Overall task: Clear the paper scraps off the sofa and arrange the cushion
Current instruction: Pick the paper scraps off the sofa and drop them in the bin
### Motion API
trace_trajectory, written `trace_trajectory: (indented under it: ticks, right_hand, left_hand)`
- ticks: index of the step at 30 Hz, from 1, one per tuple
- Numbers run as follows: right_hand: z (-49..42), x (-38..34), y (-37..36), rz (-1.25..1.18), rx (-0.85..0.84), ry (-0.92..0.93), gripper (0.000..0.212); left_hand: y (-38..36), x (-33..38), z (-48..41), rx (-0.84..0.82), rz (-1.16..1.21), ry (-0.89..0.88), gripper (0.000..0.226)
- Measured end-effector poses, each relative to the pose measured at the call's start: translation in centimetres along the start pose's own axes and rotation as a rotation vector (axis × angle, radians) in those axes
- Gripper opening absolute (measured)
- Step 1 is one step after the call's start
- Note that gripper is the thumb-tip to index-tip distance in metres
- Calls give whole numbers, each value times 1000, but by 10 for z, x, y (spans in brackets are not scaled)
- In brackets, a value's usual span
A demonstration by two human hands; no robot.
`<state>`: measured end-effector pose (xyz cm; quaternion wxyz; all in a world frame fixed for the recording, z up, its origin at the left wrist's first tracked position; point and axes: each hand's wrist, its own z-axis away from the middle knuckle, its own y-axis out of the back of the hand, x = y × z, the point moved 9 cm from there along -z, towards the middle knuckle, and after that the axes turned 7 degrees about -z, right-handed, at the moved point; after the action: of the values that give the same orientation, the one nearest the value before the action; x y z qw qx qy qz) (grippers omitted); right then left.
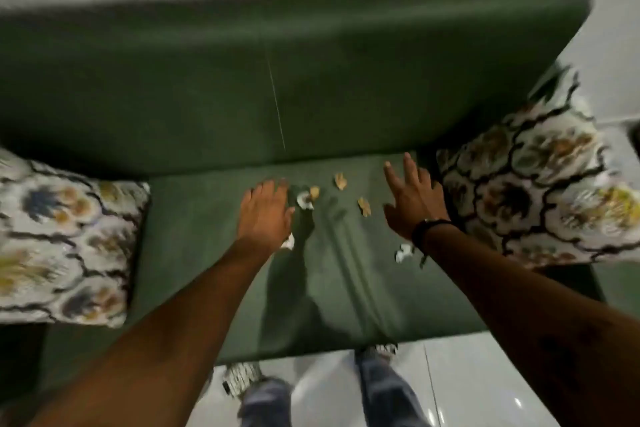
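Both open, empty, our left hand and right hand should sweep mid-frame's crumpled tan-and-white paper scraps together on the green fabric sofa seat, then scoop.

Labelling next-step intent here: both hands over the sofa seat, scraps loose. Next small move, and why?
Probably close the left hand on the white scrap at its fingertips. Both hands are open and empty, the right hand spread further from the brown scraps, and the sofa seat is still littered.
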<state>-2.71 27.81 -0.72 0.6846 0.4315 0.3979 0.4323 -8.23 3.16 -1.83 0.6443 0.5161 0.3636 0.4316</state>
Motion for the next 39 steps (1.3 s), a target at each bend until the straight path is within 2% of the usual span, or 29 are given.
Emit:
trace_trajectory:
  ticks: [4, 6, 8, 10, 13, 15, 17, 19, 21, 24, 26, 29, 31, 36, 39]
  right_hand:
    - [20, 85, -162, 2, -247, -153, 70]
    - [21, 106, -214, -53, -299, -158, 63]
    - [17, 108, -240, -27, -275, -85, 56]
    - [16, 110, -250, -2, -192, -50, 48]
    - [18, 121, -251, -137, -117, -156, 23]
    - [21, 121, -250, -177, -129, -190, 11]
    - [20, 108, -244, -176, -146, -143, 14]
    - [11, 90, -236, -214, -132, -80, 17]
    - [-12, 74, -223, -357, -53, -127, 25]
    - [-54, 58, -213, -626, 32, -283, 48]
    - [-78, 51, -214, -736, 45, -362, 58]
    - [-101, 47, -223, -631, -12, -386, 33]
    - [-109, 47, -222, -579, 9, -375, 20]
    - [-110, 41, -218, -426, 44, -299, 18]
    - [-102, 23, -217, -546, 56, -243, 18]
  left_hand:
    - [-158, 11, 11, -217, 104, 11, 44]
    - [-207, 11, 17, -269, 105, 51, 43]
    - [-232, 9, 19, -258, 104, 71, 44]
    - [-245, 9, 23, -255, 121, 83, 43]
    - [-247, 7, 23, -181, 182, 92, 31]
    - [-245, 2, 21, -176, 255, 142, 25]
    - [-236, -1, 17, -170, 324, 174, 19]
    - [-221, 5, 12, -106, 286, 106, 12]
    - [-208, 1, 7, -6, 260, 119, 17]
    - [-194, -33, -4, 196, 286, 347, 21]
    - [-201, -53, -14, 161, 340, 457, 16]
    - [-219, -57, -25, 16, 420, 443, 12]
    - [-223, -53, -30, 0, 431, 401, 11]
    - [-219, -47, -36, 36, 503, 367, 1]
    - [-211, -45, -32, 157, 648, 432, 10]
